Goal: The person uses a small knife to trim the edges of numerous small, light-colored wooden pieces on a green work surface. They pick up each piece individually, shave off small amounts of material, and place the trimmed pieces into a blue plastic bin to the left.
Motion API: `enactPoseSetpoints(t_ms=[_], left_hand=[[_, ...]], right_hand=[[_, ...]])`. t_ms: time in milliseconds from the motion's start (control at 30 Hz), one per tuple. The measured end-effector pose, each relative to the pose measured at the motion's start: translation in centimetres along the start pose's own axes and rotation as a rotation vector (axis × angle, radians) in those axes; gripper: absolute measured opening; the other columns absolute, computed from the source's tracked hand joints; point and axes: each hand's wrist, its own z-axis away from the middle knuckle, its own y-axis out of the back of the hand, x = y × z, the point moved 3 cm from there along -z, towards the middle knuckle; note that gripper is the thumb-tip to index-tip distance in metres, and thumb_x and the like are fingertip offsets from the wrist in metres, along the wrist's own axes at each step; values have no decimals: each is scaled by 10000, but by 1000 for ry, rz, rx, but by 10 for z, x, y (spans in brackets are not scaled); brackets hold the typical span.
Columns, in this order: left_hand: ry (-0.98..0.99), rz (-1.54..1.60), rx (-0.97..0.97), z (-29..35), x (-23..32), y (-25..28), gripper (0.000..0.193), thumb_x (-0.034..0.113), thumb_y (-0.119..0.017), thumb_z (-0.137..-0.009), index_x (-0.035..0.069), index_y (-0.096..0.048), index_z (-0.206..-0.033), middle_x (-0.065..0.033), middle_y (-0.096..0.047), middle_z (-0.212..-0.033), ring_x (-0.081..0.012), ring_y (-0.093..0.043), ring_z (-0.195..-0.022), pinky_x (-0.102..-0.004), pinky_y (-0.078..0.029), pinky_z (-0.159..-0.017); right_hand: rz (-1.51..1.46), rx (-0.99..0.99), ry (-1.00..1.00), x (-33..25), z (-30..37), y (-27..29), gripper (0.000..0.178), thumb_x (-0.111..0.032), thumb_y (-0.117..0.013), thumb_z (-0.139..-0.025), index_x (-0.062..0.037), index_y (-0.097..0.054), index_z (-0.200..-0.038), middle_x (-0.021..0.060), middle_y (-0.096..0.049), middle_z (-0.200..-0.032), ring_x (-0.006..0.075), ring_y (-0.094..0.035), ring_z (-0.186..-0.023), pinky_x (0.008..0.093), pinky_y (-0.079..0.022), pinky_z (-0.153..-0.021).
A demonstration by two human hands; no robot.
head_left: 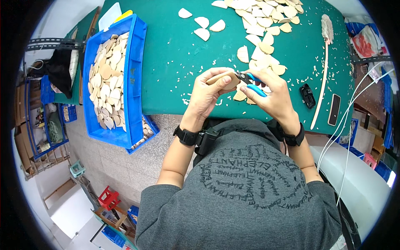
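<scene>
My left hand [205,92] is closed around a beige, rounded flat piece [228,82], with the thumb pressed on its face. In my right hand [276,92] is a pair of snips [255,90] with blue handles and dark jaws. The jaws meet the right edge of the piece; whether they are closed on it I cannot make out. Both hands are over the front edge of the green table [175,62]. Just beyond them lie more beige, mostly half-round pieces [263,61], partly hidden by my right hand.
A blue crate [136,79] full of similar pieces stands at the left, above another blue container [153,132]. Pale trimmings dot the table. To the right are a long-handled duster [326,54], a black object [307,96], a phone [333,109] and hanging white cables [349,104].
</scene>
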Motion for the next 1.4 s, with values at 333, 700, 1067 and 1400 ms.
enactPoseSetpoints(t_ms=[333,700,1067,1400], left_hand=[[-95,-108,26,2,5,-4,266,116,-700,-820,2,-618,-1046,-113,-658,-995,-207,-650,-915,-357,-566,-795],[-178,-148,79,7,8,-6,263,55,-725,-787,-28,-650,-1024,-101,-681,-961,-152,-650,-889,-278,-535,-801],[62,59,-12,9,5,-8,359,202,-658,-868,10,-541,-1147,-123,-653,-980,-171,-658,-797,-245,-558,-633],[288,375,-232,12,-2,-18,240,231,-602,-909,30,-524,-1014,-81,-627,-891,-101,-636,-729,-133,-514,-522]], right_hand=[[94,30,87,-3,-1,2,387,-279,-762,-714,-28,-633,-979,89,-549,-731,214,-537,-620,317,-430,-565],[68,4,43,-3,1,0,377,-273,-768,-706,-23,-647,-961,85,-554,-684,218,-539,-599,325,-433,-548],[-386,31,-270,10,3,-10,248,-219,-741,-774,-21,-666,-903,1,-579,-658,81,-530,-588,254,-437,-548],[-997,-287,-434,-8,-20,-16,250,-257,-663,-857,-36,-599,-952,-8,-577,-731,60,-518,-624,202,-393,-556]])
